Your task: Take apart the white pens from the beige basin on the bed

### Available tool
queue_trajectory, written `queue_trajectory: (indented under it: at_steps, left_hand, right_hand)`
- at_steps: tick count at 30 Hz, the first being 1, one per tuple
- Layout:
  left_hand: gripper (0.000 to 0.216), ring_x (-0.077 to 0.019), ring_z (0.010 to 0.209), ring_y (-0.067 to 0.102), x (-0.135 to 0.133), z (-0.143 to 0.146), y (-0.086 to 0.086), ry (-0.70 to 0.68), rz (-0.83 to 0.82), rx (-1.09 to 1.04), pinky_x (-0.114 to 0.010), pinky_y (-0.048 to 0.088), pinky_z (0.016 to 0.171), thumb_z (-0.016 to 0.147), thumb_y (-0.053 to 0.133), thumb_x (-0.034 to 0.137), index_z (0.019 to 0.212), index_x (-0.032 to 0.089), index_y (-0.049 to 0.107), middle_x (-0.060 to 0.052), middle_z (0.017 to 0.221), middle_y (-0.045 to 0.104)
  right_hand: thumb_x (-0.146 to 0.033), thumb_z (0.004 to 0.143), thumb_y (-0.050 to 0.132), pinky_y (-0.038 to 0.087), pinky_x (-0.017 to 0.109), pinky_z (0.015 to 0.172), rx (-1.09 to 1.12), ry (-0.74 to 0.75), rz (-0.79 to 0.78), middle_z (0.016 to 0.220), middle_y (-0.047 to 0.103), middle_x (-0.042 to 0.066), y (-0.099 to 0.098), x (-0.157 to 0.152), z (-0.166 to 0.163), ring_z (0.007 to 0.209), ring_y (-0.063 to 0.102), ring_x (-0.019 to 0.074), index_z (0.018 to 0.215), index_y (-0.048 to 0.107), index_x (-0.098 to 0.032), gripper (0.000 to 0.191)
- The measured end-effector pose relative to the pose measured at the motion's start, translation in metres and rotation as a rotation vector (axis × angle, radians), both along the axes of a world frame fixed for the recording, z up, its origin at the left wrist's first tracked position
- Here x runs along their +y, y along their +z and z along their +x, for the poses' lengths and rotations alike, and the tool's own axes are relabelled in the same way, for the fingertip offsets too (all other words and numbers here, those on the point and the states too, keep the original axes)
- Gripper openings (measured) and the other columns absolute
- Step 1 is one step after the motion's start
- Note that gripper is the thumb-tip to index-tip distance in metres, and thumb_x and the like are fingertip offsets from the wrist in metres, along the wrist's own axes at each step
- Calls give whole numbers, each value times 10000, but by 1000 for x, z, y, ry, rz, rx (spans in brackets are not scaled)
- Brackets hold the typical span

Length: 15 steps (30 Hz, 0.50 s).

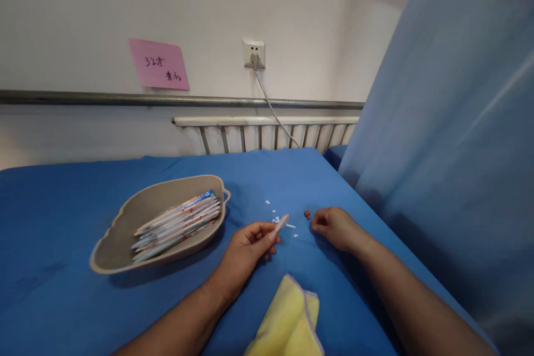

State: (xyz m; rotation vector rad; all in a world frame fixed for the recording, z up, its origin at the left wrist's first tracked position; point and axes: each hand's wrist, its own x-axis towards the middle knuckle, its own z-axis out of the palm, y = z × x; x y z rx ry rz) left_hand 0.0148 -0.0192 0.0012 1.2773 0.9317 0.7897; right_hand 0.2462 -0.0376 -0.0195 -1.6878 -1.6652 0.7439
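Holding a slim pale pinkish stick (pixel 282 222) in the left hand (pixel 250 242), thumb pressed against the fingers, tip angled up and away. Stick sits over the blue sheet (pixel 233 172), right by scattered white fragments (pixel 276 219); can't tell if it's a pen or part of one. Right hand (pixel 334 228) is apart from it, fingers curled, thumb and index close together; can't tell whether that grip has anything in it. Small reddish-brown piece (pixel 307 214) lies just beside those fingertips, apparently not touched.

Beige tray (pixel 120 233) with loop handle on the left, holding a bundle of pens (pixel 179 228), some seemingly in clear wrap. Yellow cloth (pixel 283 317) with lilac edging at near edge, between the forearms.

Step in hand: looks like small-parts handwork on the stick, left steadying, right free of it. Next move, my judgement: calls for a light fingertip pinch and a steady left hold, without scattering the fragments.
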Motion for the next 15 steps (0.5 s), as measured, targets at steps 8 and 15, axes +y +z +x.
queue_trajectory:
  at_steps: [8, 15]
  left_hand:
    - [347, -70, 464, 489, 4, 1, -11, -6, -27, 13, -178, 365, 414, 701, 682, 392, 901, 113, 628, -16, 685, 629]
    - [327, -63, 458, 487, 4, 3, -13, -34, -26, 25, -171, 360, 406, 694, 687, 377, 889, 120, 630, -8, 684, 631]
  right_hand:
    - [-336, 811, 551, 348, 268, 579, -214, -153, 31, 688, 648, 33, -8, 13, 3, 633, 547, 159, 753, 673, -196, 195]
    - [-166, 711, 640, 393, 297, 727, -109, -138, 113, 754, 635, 36, -16, 24, -1, 749, 563, 170, 762, 664, -191, 61]
